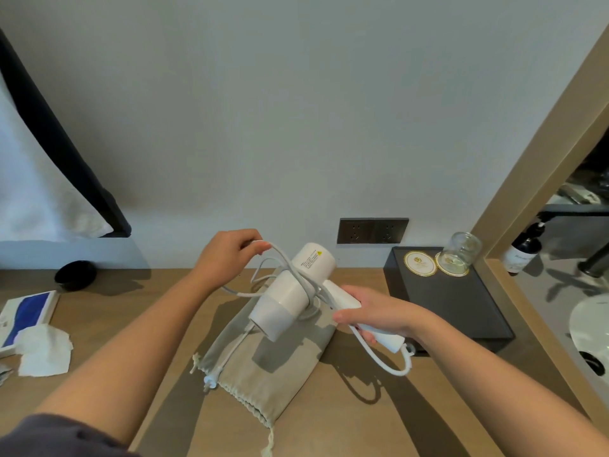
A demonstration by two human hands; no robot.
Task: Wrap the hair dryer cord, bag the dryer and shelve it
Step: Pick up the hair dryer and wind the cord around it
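Note:
A white hair dryer [290, 291] is held in the air over a beige drawstring bag [263, 367] that lies flat on the wooden counter. My right hand [375, 313] grips the dryer's handle. My left hand [230, 255] pinches the white cord [280, 255] above the barrel. The cord loops loosely around the dryer's body. Its plug end [211, 379] hangs down onto the bag, and another loop sags below the handle.
A black tray [461, 308] with two round coasters and an upturned glass [459, 252] sits to the right. A wall socket [372, 230] is behind the dryer. A black bowl [75, 275], a blue-and-white box and tissues lie at the left. A shelf opening stands at the far right.

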